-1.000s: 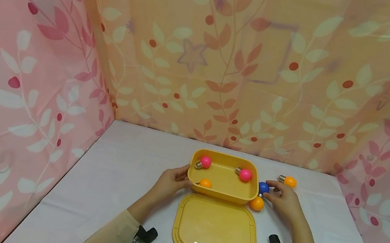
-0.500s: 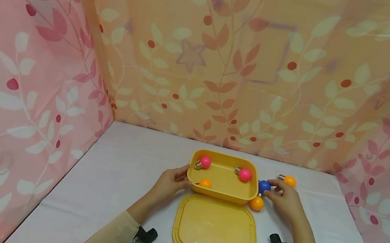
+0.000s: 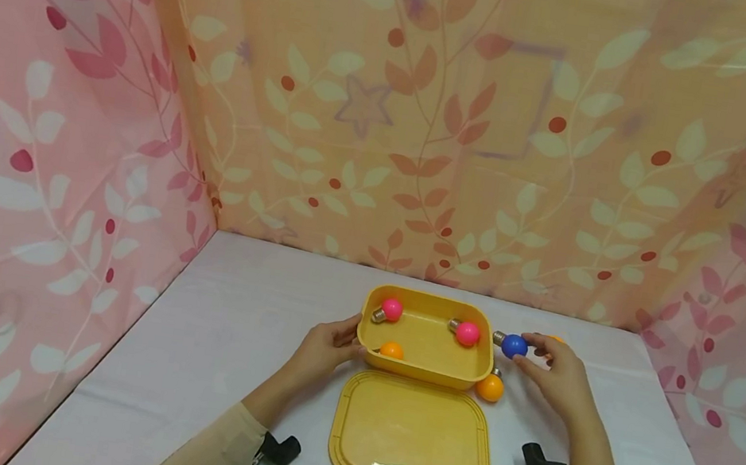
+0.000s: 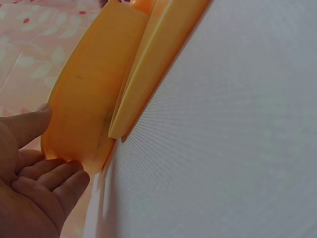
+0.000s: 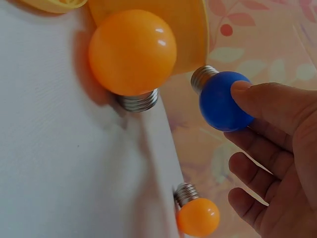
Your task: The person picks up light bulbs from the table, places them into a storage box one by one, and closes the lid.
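In the head view, a yellow plastic box point(image 3: 421, 368) sits uncovered, with two pink light bulbs point(image 3: 392, 310) and an orange bulb point(image 3: 392, 349) inside. My left hand point(image 3: 320, 352) holds the box's left end, its thumb point(image 4: 29, 126) by the rim and its curled fingers against the end wall. Just off the right end, my right hand point(image 3: 560, 381) pinches a blue light bulb point(image 5: 223, 101) by its globe between thumb and fingers. The blue bulb's metal screw base points toward the box, close to its right rim, and the bulb is raised above the table.
A yellow lid point(image 3: 412, 441) lies flat in front of the box. One orange bulb point(image 3: 490, 387) rests by the box's front right corner. Another orange bulb point(image 5: 198, 216) lies farther back, mostly behind my right hand in the head view. Floral curtains point(image 3: 380, 185) surround the white table point(image 3: 249, 286).
My right hand has lifted the blue bulb from beside the box and moved it slightly back and right. The left hand and the box have stayed put.
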### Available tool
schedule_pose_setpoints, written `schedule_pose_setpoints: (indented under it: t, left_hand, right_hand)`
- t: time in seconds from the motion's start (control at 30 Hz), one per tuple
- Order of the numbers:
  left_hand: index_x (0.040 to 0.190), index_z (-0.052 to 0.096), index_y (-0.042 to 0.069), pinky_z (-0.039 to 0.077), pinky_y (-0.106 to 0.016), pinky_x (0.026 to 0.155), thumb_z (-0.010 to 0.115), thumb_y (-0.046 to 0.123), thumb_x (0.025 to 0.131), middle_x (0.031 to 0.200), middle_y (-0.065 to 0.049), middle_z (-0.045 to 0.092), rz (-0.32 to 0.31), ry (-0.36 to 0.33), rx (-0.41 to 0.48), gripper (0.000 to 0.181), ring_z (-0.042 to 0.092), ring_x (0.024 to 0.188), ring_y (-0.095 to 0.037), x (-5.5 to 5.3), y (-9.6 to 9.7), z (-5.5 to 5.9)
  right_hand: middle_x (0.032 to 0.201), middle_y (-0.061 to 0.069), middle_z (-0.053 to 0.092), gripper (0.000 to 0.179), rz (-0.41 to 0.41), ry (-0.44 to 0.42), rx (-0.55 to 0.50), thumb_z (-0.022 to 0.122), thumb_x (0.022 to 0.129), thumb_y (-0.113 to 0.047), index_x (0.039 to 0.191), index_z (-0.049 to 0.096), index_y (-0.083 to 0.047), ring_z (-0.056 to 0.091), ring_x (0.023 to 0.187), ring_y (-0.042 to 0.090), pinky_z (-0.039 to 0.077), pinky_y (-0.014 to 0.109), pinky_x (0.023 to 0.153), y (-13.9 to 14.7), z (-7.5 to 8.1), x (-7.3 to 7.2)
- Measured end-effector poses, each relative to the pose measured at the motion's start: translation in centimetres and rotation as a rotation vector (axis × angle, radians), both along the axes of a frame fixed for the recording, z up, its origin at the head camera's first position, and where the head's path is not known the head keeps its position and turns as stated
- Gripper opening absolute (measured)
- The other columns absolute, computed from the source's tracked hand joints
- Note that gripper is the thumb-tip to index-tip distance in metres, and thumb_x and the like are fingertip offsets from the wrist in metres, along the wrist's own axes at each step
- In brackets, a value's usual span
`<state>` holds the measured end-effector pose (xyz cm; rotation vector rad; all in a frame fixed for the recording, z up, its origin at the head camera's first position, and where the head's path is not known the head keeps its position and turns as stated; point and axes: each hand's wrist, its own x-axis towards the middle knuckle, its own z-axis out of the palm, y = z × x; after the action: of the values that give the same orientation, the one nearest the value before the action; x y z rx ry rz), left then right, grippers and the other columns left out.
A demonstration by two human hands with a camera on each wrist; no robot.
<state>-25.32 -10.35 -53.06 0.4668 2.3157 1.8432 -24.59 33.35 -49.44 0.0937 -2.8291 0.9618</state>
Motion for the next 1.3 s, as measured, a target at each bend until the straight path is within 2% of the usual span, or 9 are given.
schedule_pose_setpoints:
  t: [0.23,0.47,0.8,0.97,1.13,1.3]
  left_hand:
    - [0.156,0.043,0.009,0.054,-0.023,0.098,0.076,0.019,0.094,0.156,-0.015,0.049,0.004,0.001,0.000,0.071,0.057,0.135,-0.027,-0.1,0.0,-0.1]
    - [0.156,0.042,0.009,0.054,-0.022,0.098,0.076,0.019,0.095,0.156,-0.015,0.048,-0.001,-0.004,0.004,0.071,0.056,0.136,-0.027,0.1,0.0,0.0]
    - [0.157,0.042,0.010,0.054,-0.023,0.099,0.074,0.018,0.096,0.157,-0.013,0.047,-0.004,0.004,-0.003,0.070,0.056,0.137,-0.026,0.0,0.0,-0.1]
    - [0.156,0.042,0.007,0.054,-0.023,0.099,0.075,0.018,0.096,0.157,-0.013,0.047,-0.007,0.002,0.012,0.070,0.056,0.137,-0.026,-0.1,0.2,0.0]
    - [0.156,0.041,0.007,0.054,-0.022,0.098,0.074,0.016,0.096,0.157,-0.013,0.047,-0.002,-0.003,-0.001,0.070,0.056,0.136,-0.025,0.0,0.2,0.2]
    - [0.156,0.042,0.008,0.054,-0.022,0.098,0.074,0.017,0.096,0.156,-0.013,0.048,0.002,-0.004,-0.006,0.069,0.056,0.136,-0.024,0.0,0.1,0.2]
  right_hand:
    - [0.130,0.023,0.062,0.062,-0.015,0.006,-0.012,0.074,0.093,-0.047,0.138,0.061,-0.007,0.054,0.118,0.042,0.049,0.066,0.102,-0.1,0.9,0.5]
    - [0.130,0.023,0.061,0.063,-0.025,0.016,-0.014,0.073,0.093,-0.049,0.140,0.060,-0.008,0.053,0.119,0.043,0.047,0.068,0.102,-0.1,1.6,1.0]
    - [0.130,0.021,0.061,0.058,0.000,0.038,-0.044,0.075,0.093,-0.046,0.137,0.062,-0.011,0.053,0.120,0.041,0.047,0.066,0.103,-1.2,2.9,1.2]
    - [0.129,0.019,0.063,0.054,0.031,0.035,-0.030,0.077,0.092,-0.041,0.134,0.063,-0.011,0.053,0.118,0.039,0.048,0.064,0.100,-1.9,3.1,1.2]
    - [0.129,0.014,0.065,0.052,0.078,0.036,0.011,0.077,0.091,-0.044,0.132,0.065,-0.014,0.054,0.116,0.036,0.049,0.064,0.099,-2.9,3.5,0.7]
    - [0.123,0.009,0.067,0.048,0.152,0.046,0.037,0.078,0.091,-0.042,0.129,0.067,-0.016,0.055,0.114,0.033,0.049,0.055,0.097,-4.0,4.1,-0.4]
